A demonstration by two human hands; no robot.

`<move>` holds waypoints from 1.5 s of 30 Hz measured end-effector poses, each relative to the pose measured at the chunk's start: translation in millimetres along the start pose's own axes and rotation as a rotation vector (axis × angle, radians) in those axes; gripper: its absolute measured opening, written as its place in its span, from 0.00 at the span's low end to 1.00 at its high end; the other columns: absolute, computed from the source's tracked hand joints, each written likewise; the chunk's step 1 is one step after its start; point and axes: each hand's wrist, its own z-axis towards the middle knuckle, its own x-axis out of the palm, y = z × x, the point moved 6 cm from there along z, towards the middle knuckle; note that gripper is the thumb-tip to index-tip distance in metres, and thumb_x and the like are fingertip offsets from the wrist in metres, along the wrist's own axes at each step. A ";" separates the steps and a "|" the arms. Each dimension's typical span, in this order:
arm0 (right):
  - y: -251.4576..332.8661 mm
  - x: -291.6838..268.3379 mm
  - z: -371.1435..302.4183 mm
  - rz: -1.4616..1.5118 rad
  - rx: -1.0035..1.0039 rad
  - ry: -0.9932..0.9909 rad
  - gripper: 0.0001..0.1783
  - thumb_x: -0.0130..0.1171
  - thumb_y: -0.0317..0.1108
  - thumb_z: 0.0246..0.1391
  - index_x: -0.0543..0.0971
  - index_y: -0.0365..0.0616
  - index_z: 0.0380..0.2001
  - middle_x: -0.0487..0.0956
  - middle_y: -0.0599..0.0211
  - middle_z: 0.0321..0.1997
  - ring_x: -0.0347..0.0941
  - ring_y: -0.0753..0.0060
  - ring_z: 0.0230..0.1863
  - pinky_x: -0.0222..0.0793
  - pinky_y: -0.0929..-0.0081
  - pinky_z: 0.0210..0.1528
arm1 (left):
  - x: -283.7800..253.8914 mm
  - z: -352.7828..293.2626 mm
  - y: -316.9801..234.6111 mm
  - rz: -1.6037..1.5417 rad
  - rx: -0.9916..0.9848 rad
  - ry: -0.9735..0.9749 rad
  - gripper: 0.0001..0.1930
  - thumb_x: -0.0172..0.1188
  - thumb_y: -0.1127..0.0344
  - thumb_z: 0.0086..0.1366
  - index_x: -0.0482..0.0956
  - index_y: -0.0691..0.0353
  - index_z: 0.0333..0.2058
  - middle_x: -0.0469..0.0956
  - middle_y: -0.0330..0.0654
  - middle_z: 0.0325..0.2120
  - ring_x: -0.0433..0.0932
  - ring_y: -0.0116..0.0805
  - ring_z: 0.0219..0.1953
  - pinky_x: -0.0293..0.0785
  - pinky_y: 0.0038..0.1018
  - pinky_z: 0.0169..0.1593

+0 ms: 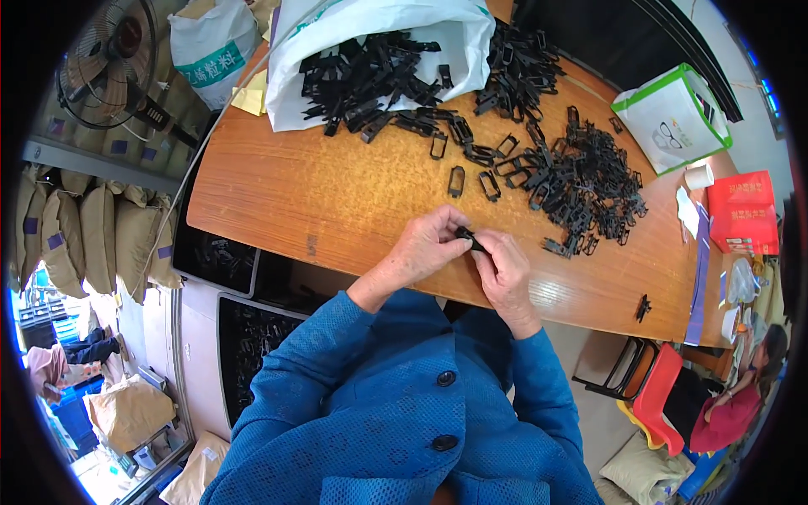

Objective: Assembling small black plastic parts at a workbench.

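Two hands, one small black plastic clip (468,238) pinched between them.
Left hand (425,246) and right hand (503,271) both grip it, near table edge; loose black clip pile (581,181) far right, too many to count.

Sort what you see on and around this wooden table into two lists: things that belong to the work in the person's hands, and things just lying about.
In the work:
small black plastic part, held by left hand and right hand
pile of black parts
white bag of parts

Lying about:
red box
green-edged white box
fan
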 end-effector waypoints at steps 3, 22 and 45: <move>-6.5 0.5 1.4 0.020 0.039 -0.034 0.13 0.60 0.18 0.47 0.77 0.36 0.39 0.78 0.55 0.37 0.76 0.56 0.37 0.72 0.70 0.39 | -17.1 9.2 -23.6 0.452 0.136 -0.101 0.12 0.60 0.71 0.61 0.72 0.65 0.43 0.77 0.37 0.29 0.76 0.22 0.33 0.74 0.21 0.36; -24.2 -0.6 -7.8 0.188 0.278 -0.151 0.12 0.58 0.19 0.50 0.77 0.38 0.40 0.74 0.63 0.28 0.67 0.76 0.21 0.64 0.80 0.23 | -89.0 76.6 -61.0 1.383 0.477 -0.463 0.09 0.59 0.72 0.56 0.72 0.60 0.36 0.70 0.43 0.35 0.76 0.44 0.37 0.74 0.38 0.37; -2.2 26.7 -6.5 1.315 0.783 -0.206 0.10 0.56 0.28 0.59 0.76 0.39 0.44 0.80 0.63 0.34 0.75 0.78 0.25 0.72 0.82 0.26 | -11.4 -17.0 -48.0 0.014 0.325 0.097 0.26 0.49 0.85 0.63 0.64 0.59 0.59 0.74 0.39 0.41 0.74 0.26 0.45 0.71 0.24 0.53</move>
